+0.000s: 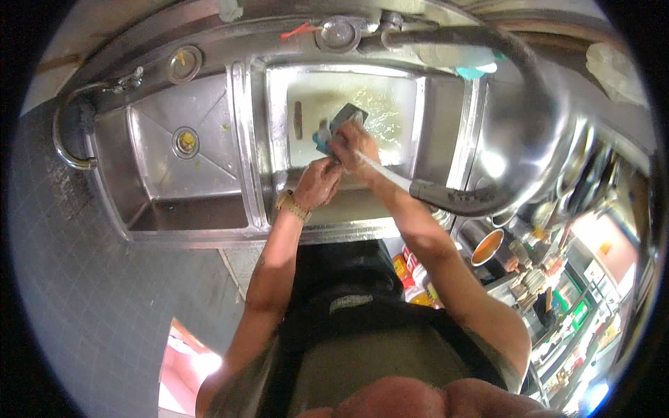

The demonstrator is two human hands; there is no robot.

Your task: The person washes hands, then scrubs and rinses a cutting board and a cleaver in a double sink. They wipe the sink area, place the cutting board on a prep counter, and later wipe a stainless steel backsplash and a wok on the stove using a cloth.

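Over the middle sink basin (272, 136), both my hands are close together. My left hand (316, 184), with a tan watch (292, 207) on its wrist, is closed around what looks like the handle of a flat dark utensil (349, 114). My right hand (357, 146) presses against the utensil near its broad end, partly covering it. A blue-teal scrubber or cloth (321, 144) shows beside my right fingers; motion blur hides its exact shape. From the faucet spout (426, 190), a water stream (384, 171) falls onto my right hand.
To the left, a second basin (177, 172) has yellow scraps (186, 141) in its drain. A curved faucet (73, 162) stands beyond it. A thick faucet pipe (522, 57) arcs overhead at right. A pot of orange liquid (487, 247) and several bottles stand at lower right.
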